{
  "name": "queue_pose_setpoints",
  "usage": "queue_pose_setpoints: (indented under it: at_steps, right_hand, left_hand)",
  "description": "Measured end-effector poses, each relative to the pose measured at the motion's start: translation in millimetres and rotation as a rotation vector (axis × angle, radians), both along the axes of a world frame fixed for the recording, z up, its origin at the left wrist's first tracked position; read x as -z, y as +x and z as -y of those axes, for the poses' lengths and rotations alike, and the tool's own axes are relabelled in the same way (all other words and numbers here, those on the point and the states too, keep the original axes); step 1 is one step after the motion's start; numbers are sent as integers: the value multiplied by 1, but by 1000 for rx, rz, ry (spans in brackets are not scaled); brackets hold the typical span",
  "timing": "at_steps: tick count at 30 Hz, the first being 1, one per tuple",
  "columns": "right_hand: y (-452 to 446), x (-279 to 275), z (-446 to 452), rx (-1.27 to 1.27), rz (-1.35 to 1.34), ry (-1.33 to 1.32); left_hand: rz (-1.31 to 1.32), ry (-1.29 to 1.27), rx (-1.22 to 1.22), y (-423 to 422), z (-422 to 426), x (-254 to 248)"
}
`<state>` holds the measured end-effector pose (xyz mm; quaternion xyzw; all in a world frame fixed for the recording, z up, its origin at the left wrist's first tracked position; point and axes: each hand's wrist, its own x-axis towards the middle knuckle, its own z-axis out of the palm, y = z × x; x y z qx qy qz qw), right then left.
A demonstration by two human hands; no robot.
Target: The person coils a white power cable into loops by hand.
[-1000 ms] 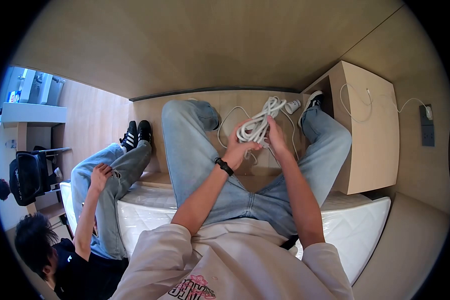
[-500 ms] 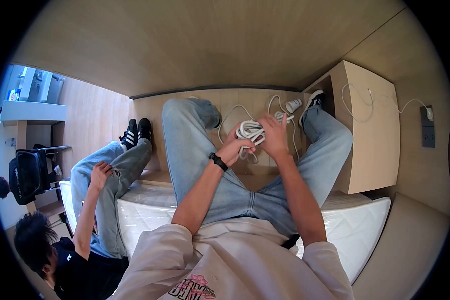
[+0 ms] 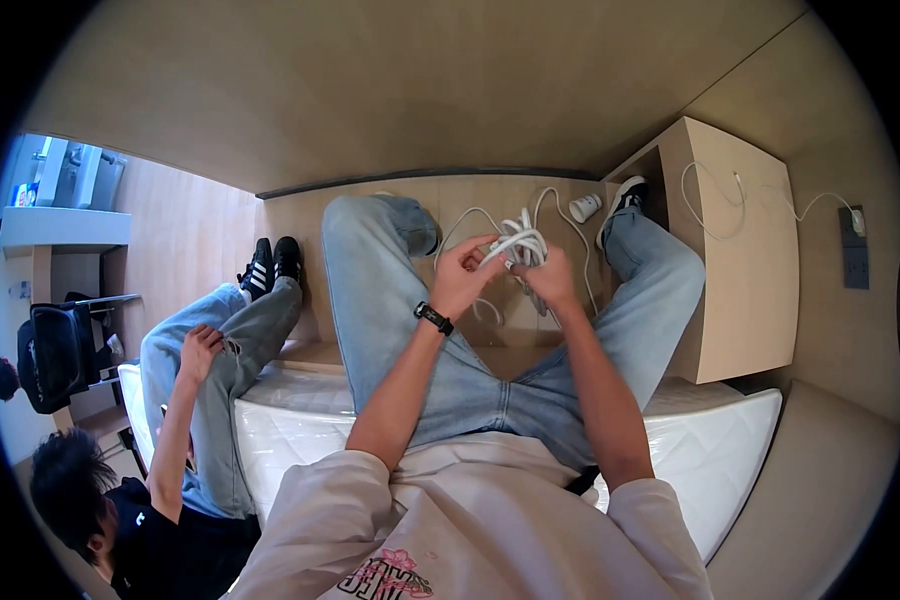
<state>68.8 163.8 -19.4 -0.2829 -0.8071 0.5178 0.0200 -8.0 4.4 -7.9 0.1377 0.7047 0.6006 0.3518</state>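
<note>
A bundled white cable [image 3: 520,240] is held up between my two hands, over the floor between my knees. My left hand [image 3: 463,277], with a black band at its wrist, pinches the bundle from the left. From the right, my right hand [image 3: 550,275] has its fingers closed round the bundle's lower part, which is partly hidden. Loose lengths of white cord curve from the bundle on both sides down to the floor. A small white cylindrical object [image 3: 585,207] lies on the floor beyond my right hand.
Another person [image 3: 185,505] sits at the left, one hand on a knee. A wooden cabinet [image 3: 745,270] stands at the right with a thin white cable [image 3: 712,232] on it, near a wall socket [image 3: 854,250]. A plastic-wrapped mattress [image 3: 295,425] is under me. A black chair [image 3: 60,355] stands far left.
The bundle has been turned and its loops regrouped between my hands. My left hand has shifted its grip; my right hand has moved from the bundle's top to its lower right side.
</note>
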Motion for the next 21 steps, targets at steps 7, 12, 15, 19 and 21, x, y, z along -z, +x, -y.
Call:
queue_pose_setpoints:
  at_steps: [7, 12, 15, 19, 21]
  right_hand:
    - [-1, 9, 3, 231, -159, -791]
    - [-2, -19, -5, 278, -322, -1174]
    - [-1, -20, -11, 418, -407, -1320]
    - [0, -19, -14, 440, -425, -1310]
    - [0, -19, -13, 503, -471, -1294]
  left_hand:
    - [-119, 83, 74, 15, -8, 1]
    - [-87, 3, 249, 15, -12, -10]
    - [-227, 30, 228, 21, -16, -28]
    - [-591, -37, 275, 29, -17, -16]
    - [-619, -32, 204, 31, -17, -13]
